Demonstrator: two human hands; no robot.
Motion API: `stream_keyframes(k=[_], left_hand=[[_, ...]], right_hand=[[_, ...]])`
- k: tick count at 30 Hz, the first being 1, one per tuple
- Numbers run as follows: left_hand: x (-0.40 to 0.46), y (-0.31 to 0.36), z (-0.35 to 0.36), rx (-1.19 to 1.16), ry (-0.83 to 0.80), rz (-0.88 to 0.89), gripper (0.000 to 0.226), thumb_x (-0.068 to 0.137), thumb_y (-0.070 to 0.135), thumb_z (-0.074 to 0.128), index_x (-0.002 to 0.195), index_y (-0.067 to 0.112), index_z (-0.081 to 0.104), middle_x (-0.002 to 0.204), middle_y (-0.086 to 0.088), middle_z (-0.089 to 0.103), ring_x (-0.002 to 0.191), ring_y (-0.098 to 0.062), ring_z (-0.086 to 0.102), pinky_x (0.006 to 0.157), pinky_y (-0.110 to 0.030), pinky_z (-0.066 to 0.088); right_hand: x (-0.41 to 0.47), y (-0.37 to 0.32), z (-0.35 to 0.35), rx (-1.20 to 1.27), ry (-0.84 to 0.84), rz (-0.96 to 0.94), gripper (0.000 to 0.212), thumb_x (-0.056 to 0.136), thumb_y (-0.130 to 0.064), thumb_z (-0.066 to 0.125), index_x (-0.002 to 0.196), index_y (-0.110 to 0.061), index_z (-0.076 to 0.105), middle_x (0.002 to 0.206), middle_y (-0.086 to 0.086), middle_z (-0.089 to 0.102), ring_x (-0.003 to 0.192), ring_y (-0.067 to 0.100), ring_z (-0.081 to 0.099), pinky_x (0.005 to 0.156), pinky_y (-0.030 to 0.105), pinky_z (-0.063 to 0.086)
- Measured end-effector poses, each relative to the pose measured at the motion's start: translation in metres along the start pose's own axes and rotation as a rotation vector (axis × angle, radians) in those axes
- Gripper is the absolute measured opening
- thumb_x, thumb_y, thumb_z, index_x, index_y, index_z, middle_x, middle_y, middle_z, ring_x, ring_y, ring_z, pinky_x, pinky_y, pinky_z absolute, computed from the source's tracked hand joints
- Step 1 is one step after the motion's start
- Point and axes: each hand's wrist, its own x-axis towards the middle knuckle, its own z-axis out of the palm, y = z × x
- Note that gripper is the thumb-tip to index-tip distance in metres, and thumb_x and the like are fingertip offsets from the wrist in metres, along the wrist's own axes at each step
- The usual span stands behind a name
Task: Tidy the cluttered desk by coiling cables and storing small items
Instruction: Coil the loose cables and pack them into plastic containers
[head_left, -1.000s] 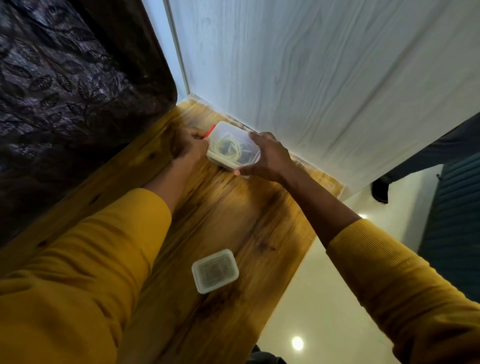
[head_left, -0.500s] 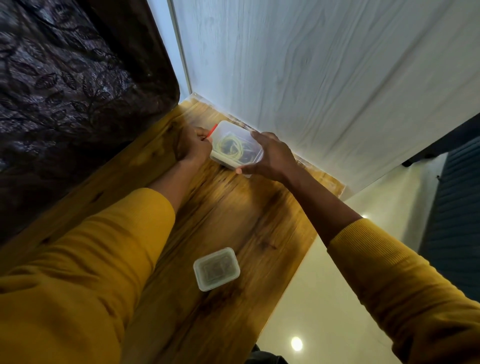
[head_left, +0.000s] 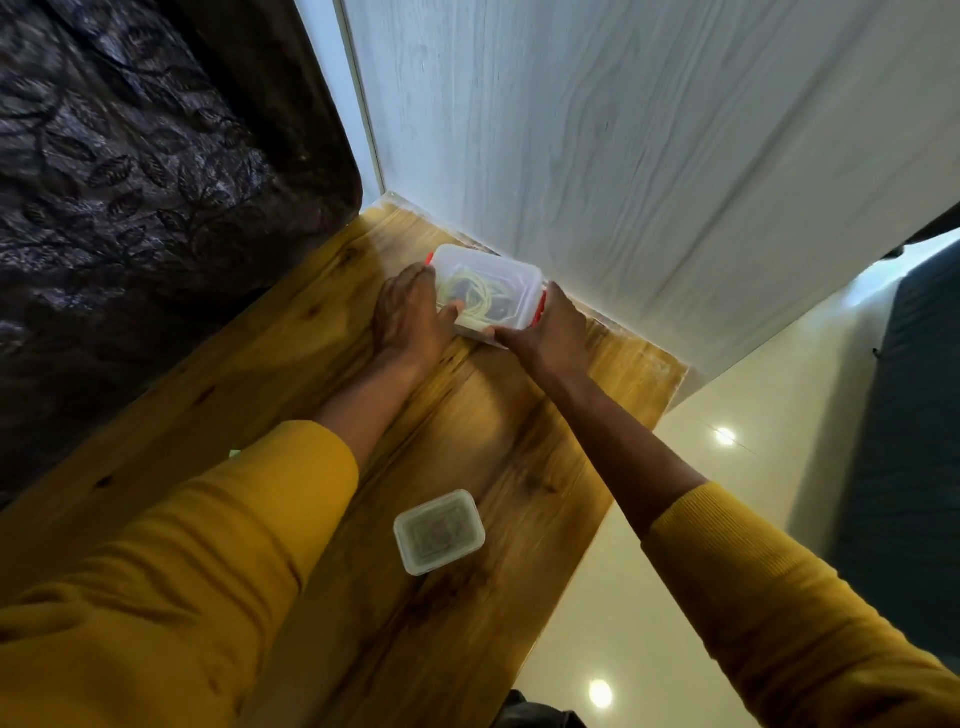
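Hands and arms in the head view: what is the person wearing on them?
Both arms wear mustard-yellow long sleeves of a ribbed knit, pushed up so that the forearms are bare. The left hand and right hand are bare: no gloves, and no rings, watch or bracelets show in this frame.
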Motion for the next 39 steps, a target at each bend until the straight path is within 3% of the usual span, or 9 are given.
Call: stream_keyframes(k=[7, 12, 17, 20, 23, 26, 30, 36, 39], left_hand=[[-0.010, 0.008, 0.007, 0.109, -0.086, 0.045, 0.037, 0.105, 0.040, 0.050, 0.141, 0.045, 0.057, 0.167, -0.012, 0.028, 0.146, -0.039, 0.030, 0.118, -0.047, 0.032], [-0.007, 0.023, -0.005, 0.149, -0.165, -0.010, 0.072, 0.085, 0.080, 0.057, 0.143, 0.038, 0.055, 0.162, -0.018, 0.034, 0.145, -0.039, 0.034, 0.121, -0.049, 0.027], [-0.001, 0.038, -0.010, 0.186, -0.179, -0.043, 0.094, 0.067, 0.090, 0.065, 0.135, 0.025, 0.063, 0.150, -0.018, 0.050, 0.138, -0.036, 0.045, 0.115, -0.046, 0.038], [0.000, 0.038, -0.012, 0.211, -0.187, -0.041, 0.109, 0.055, 0.099, 0.052, 0.133, 0.025, 0.066, 0.145, -0.016, 0.056, 0.135, -0.035, 0.048, 0.113, -0.047, 0.042], [-0.003, 0.036, -0.013, 0.225, -0.180, -0.030, 0.112, 0.053, 0.101, 0.044, 0.135, 0.028, 0.065, 0.151, -0.018, 0.052, 0.139, -0.037, 0.046, 0.113, -0.048, 0.042], [-0.004, 0.033, -0.010, 0.226, -0.170, -0.016, 0.106, 0.058, 0.100, 0.049, 0.138, 0.032, 0.064, 0.156, -0.019, 0.046, 0.142, -0.038, 0.044, 0.116, -0.048, 0.040], [-0.002, 0.028, -0.005, 0.211, -0.154, -0.018, 0.102, 0.058, 0.100, 0.052, 0.137, 0.036, 0.063, 0.158, -0.019, 0.044, 0.140, -0.039, 0.046, 0.115, -0.048, 0.040], [-0.005, 0.027, -0.004, 0.154, -0.161, -0.015, 0.103, 0.058, 0.097, 0.051, 0.139, 0.034, 0.062, 0.162, -0.019, 0.039, 0.146, -0.038, 0.039, 0.120, -0.048, 0.035], [-0.007, 0.027, -0.006, 0.133, -0.197, -0.014, 0.093, 0.070, 0.089, 0.062, 0.146, 0.035, 0.056, 0.168, -0.021, 0.025, 0.153, -0.039, 0.026, 0.124, -0.050, 0.027]], right_hand=[[0.005, 0.002, -0.001, 0.252, 0.079, 0.283, 0.052, 0.075, -0.017, 0.090, 0.124, -0.008, 0.072, 0.116, 0.003, 0.075, 0.098, 0.013, 0.071, 0.089, 0.036, 0.061], [0.006, 0.006, 0.002, 0.346, 0.094, 0.332, 0.058, 0.077, -0.014, 0.090, 0.129, -0.009, 0.067, 0.118, 0.004, 0.073, 0.099, 0.015, 0.069, 0.078, 0.023, 0.056], [0.014, 0.014, 0.004, 0.385, 0.076, 0.455, 0.051, 0.071, -0.024, 0.095, 0.114, -0.019, 0.070, 0.108, 0.000, 0.075, 0.094, 0.016, 0.072, 0.087, 0.039, 0.062], [0.012, 0.017, 0.007, 0.307, 0.109, 0.372, 0.038, 0.072, -0.030, 0.094, 0.098, -0.021, 0.068, 0.096, -0.004, 0.074, 0.087, 0.013, 0.071, 0.078, 0.032, 0.061], [0.003, 0.015, 0.011, 0.175, 0.133, 0.223, 0.030, 0.084, -0.029, 0.085, 0.105, -0.014, 0.069, 0.099, -0.003, 0.072, 0.087, 0.012, 0.068, 0.069, 0.020, 0.053], [-0.005, 0.013, 0.013, 0.075, 0.145, 0.125, 0.024, 0.092, -0.029, 0.076, 0.107, -0.012, 0.070, 0.097, -0.004, 0.071, 0.084, 0.010, 0.065, 0.059, 0.009, 0.037], [-0.009, 0.014, 0.015, 0.014, 0.168, 0.014, 0.018, 0.096, -0.027, 0.069, 0.104, -0.012, 0.074, 0.097, -0.001, 0.075, 0.082, 0.012, 0.067, 0.059, 0.008, 0.034], [-0.012, 0.016, 0.017, -0.067, 0.164, -0.033, 0.024, 0.099, -0.032, 0.064, 0.095, -0.009, 0.071, 0.084, 0.004, 0.071, 0.071, 0.017, 0.060, 0.056, 0.022, 0.032], [-0.012, 0.014, 0.013, -0.076, 0.131, -0.052, 0.027, 0.100, -0.032, 0.063, 0.103, -0.008, 0.074, 0.092, 0.005, 0.074, 0.076, 0.016, 0.062, 0.058, 0.014, 0.031]])
